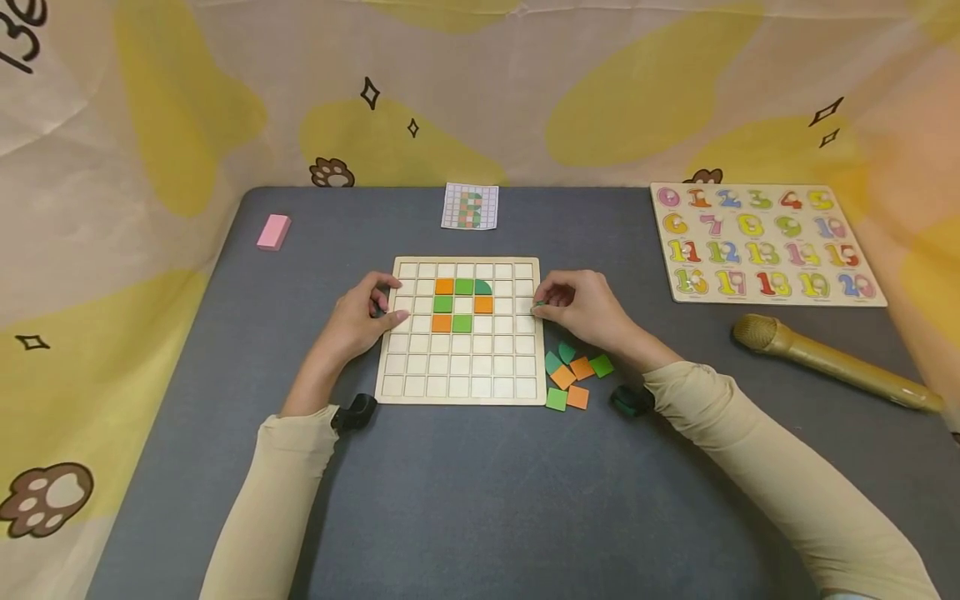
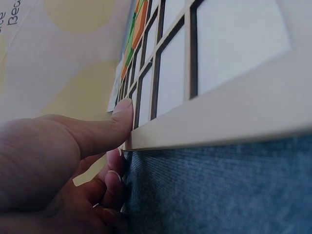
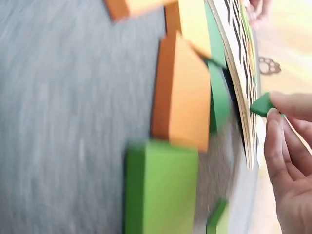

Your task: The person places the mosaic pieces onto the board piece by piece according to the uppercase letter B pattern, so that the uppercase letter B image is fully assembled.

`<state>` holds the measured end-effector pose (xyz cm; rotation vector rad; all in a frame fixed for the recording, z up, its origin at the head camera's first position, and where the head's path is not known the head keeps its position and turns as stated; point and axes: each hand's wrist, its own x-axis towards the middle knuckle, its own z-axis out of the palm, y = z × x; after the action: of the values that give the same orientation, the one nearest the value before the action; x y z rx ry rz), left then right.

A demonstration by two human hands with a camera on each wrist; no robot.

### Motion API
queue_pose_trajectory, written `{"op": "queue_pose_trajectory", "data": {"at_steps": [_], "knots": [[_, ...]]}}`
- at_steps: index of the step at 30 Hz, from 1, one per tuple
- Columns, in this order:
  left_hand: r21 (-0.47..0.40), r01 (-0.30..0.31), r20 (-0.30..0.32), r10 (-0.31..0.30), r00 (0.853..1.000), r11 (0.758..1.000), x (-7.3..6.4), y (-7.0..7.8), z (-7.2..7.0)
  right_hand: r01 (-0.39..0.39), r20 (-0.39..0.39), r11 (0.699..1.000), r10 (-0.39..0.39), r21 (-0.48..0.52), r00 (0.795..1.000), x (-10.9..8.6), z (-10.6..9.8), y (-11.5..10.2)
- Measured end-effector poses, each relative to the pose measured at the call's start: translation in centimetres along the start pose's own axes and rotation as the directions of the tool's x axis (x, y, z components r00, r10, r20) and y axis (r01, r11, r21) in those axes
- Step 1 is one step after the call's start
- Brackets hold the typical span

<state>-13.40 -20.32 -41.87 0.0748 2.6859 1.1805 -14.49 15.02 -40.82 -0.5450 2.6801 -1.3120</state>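
A wooden grid board (image 1: 461, 392) lies on the dark table, with orange, green and dark green tiles set around a bare cell in its upper middle. At its left edge my left hand (image 1: 360, 321) grips the frame; in the left wrist view the thumb (image 2: 122, 119) is on top and the other fingers curl at the side. My right hand (image 1: 581, 307) is over the right edge, pinching a small dark green tile (image 3: 262, 105) between thumb and fingertips. Below that hand, loose tiles lie beside the board, among them an orange tile (image 1: 577, 397) and a green tile (image 1: 556, 400).
Behind the board lies a small printed pattern card (image 1: 470, 207). A pink block (image 1: 273, 232) is at the far left. On the right are a number puzzle board (image 1: 768, 246) and a gold microphone (image 1: 836, 360). A patterned cloth (image 1: 480, 92) rises along the table's back edge.
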Motion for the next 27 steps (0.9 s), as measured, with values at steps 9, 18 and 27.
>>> {"op": "queue_pose_trajectory", "data": {"at_steps": [9,18,27], "knots": [[0.009,-0.001,-0.003,0.001,1.000,1.000,0.0,-0.1,0.1,-0.046,-0.012,0.995,0.048,0.093,0.999,0.3,2.7,-1.3],[0.008,-0.001,-0.007,0.001,1.000,1.000,0.0,0.1,0.0,-0.036,0.035,0.995,0.033,0.096,0.999,1.0,4.8,-2.7],[0.008,-0.012,-0.007,0.012,1.000,1.000,0.0,0.2,-0.1,-0.069,0.050,0.997,0.069,0.016,0.996,1.5,5.9,-3.5]]}}
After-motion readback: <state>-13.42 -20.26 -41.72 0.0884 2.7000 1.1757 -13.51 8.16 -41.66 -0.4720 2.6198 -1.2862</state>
